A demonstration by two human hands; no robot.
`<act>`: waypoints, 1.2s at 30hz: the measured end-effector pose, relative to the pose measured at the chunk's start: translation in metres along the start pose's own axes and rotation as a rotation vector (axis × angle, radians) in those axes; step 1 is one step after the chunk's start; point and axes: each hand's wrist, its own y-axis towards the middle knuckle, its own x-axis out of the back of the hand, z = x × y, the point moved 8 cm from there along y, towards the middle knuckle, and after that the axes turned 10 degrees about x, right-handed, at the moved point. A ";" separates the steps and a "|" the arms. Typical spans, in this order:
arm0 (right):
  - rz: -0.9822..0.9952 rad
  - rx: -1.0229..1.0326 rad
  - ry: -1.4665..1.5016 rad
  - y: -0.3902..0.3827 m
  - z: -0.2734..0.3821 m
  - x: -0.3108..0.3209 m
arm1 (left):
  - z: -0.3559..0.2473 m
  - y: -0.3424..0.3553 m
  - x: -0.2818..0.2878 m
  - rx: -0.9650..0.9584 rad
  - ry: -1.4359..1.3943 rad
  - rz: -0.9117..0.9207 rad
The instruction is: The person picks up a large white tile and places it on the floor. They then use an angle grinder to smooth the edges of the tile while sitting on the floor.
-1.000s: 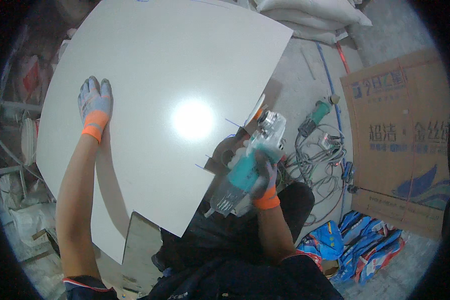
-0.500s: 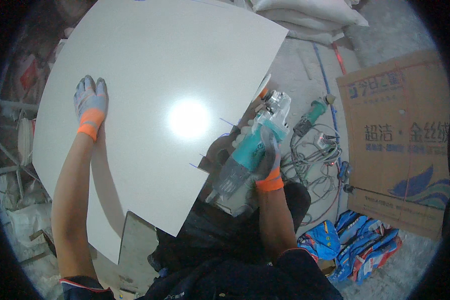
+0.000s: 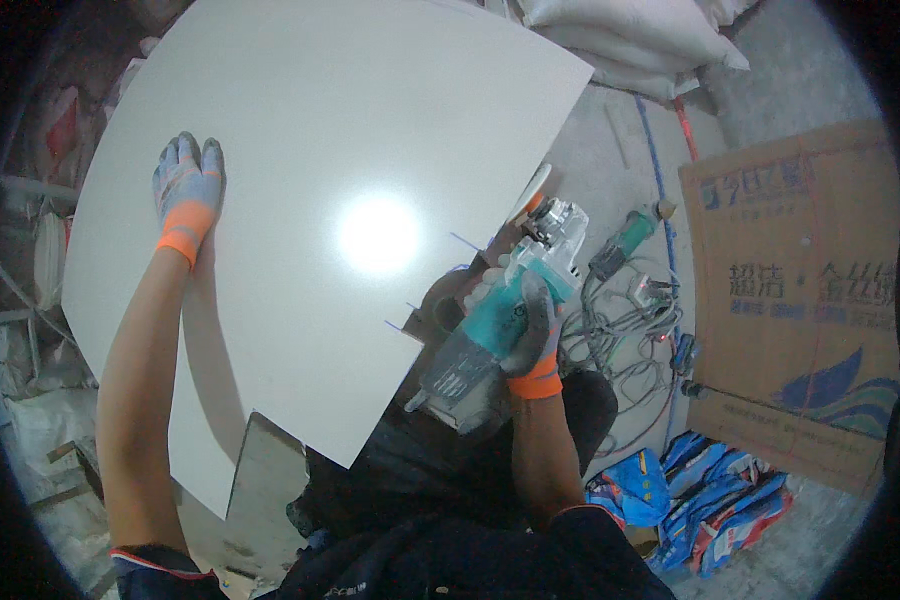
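Note:
A large pale tile [image 3: 300, 130] fills the left and middle, with notches cut from its near edge and short blue marks along its right edge. My left hand [image 3: 187, 195], in a grey glove with an orange cuff, lies flat on the tile's left part, fingers stretched out. My right hand [image 3: 536, 330], gloved alike, is closed round the body of a teal angle grinder [image 3: 500, 315]. The grinder's pale disc [image 3: 537, 190] stands at the tile's right edge; whether it touches, I cannot tell.
A second green power tool [image 3: 625, 242] lies on the floor beside tangled cables [image 3: 620, 330]. Flattened cardboard [image 3: 800, 270] is on the right, with blue bags [image 3: 695, 500] nearer me. White sacks [image 3: 630, 40] are stacked at the back; clutter [image 3: 45, 400] lines the left.
The grinder sits slightly lower in the picture, and its disc shows more clearly beside the tile's edge. My left hand appears slightly farther up the tile, still flat; the whole view has shifted a little.

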 end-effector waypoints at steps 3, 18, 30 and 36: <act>0.052 -0.048 0.088 0.000 -0.007 0.002 | 0.000 0.000 0.001 0.001 0.001 -0.025; -0.055 0.088 -0.310 -0.002 0.006 0.006 | 0.003 -0.001 0.000 0.050 0.001 -0.032; -0.069 0.047 -0.150 0.016 0.008 0.003 | 0.004 0.001 -0.004 0.049 0.016 -0.102; -0.026 0.066 -0.188 -0.008 -0.003 0.007 | 0.002 0.001 -0.002 0.050 0.042 -0.086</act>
